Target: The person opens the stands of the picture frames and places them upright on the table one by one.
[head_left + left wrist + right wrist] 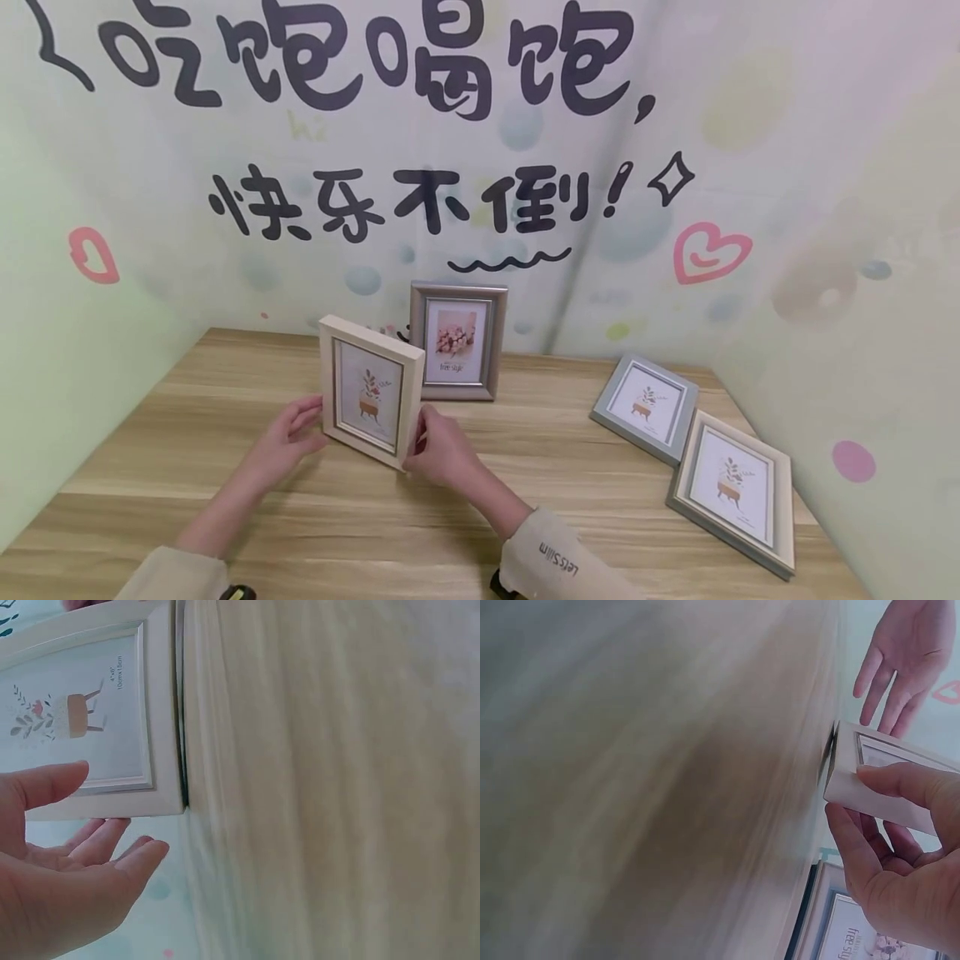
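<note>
A cream picture frame [369, 393] with a potted-plant print stands upright on the table, angled to the right. My right hand [447, 446] holds its right edge low down, thumb [900, 780] on the front border and fingers around the side. At the opposite edge is my left hand [283, 442], its fingers spread and loosely extended, fingertips right at the border. The left wrist view shows its thumb [56, 784] in front of the frame's face. Close behind stands a silver-brown picture frame [491, 342] with a pink flower print, partly covered by the cream one.
On the right of the wood-grain table [555, 467], a grey-blue picture frame [645, 402] lies face up. A cream-and-grey picture frame [731, 487] touches its near corner. Behind the table hangs a printed backdrop [570, 292] with black lettering, which also covers both sides.
</note>
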`<state>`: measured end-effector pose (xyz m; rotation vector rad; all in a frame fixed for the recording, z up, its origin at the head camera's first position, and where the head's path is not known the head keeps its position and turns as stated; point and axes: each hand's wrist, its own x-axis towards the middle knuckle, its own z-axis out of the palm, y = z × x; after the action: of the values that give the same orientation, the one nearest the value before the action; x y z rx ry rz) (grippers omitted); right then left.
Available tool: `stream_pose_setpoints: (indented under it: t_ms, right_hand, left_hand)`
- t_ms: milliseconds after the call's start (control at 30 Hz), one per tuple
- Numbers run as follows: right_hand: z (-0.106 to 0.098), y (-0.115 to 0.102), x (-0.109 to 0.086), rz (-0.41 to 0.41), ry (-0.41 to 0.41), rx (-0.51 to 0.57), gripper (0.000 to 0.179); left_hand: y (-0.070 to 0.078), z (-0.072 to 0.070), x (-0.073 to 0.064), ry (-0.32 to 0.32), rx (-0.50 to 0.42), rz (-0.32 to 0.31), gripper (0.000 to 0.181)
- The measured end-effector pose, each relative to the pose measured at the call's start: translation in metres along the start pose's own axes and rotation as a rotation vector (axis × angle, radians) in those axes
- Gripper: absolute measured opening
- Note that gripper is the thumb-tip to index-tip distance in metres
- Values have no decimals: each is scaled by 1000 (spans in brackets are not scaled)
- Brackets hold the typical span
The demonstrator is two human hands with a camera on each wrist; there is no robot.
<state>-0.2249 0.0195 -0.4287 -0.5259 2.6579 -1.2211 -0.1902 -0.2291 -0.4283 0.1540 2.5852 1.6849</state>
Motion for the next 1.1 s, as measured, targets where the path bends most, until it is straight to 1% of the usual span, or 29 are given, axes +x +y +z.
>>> stream_pose_setpoints:
  t_ms: [33,100,133,200,267,333,400,467,500,567,600,667,767,833,933,1000,1100]
  right_hand:
    - [0,0,0,-2,2,-6,39]
    - [0,-1,0,-6,4,-16,39]
    - [0,-1,-1,-9,3,-20,39]
    - [0,-2,-1,-15,2,-33,39]
    - [0,-2,-1,-17,0,-40,40]
    - [1,-1,-1,-18,-3,-45,42]
    - [2,-1,-1,-19,-3,-49,44]
    - [3,-1,-2,-19,-1,-46,44]
    - [3,-1,-2,-21,0,-43,44]
    - [5,-2,-2,-21,1,-45,43]
    - [5,-2,-3,-22,1,-44,43]
    - [6,-3,-3,-26,1,-46,42]
    - [7,-4,-4,-32,0,-53,41]
    - [7,-5,-4,-31,-1,-56,41]
    - [8,-6,-4,-26,-4,-61,42]
    - [9,-6,-4,-23,-11,-73,42]
    - [9,-7,-4,-19,-42,-93,42]
  left_hand:
    - [2,0,-1,10,21,9,71]
    - [10,1,-4,57,95,29,74]
    - [14,2,-6,93,129,50,76]
    - [27,5,-11,191,205,116,80]
    - [40,11,-14,300,306,222,82]
    - [51,17,-15,390,409,376,81]
    - [61,23,-15,452,536,524,78]
    - [69,28,-14,488,671,644,72]
    - [72,30,-13,492,722,689,68]
    - [76,34,-13,479,802,745,63]
    - [78,35,-12,471,838,760,63]
    - [81,37,-12,451,891,768,66]
    - [83,39,-13,428,932,752,64]
    - [84,40,-15,415,929,732,62]
    - [84,40,-16,405,900,714,68]
    - [84,40,-16,407,875,717,66]
    - [83,38,-17,420,848,737,62]
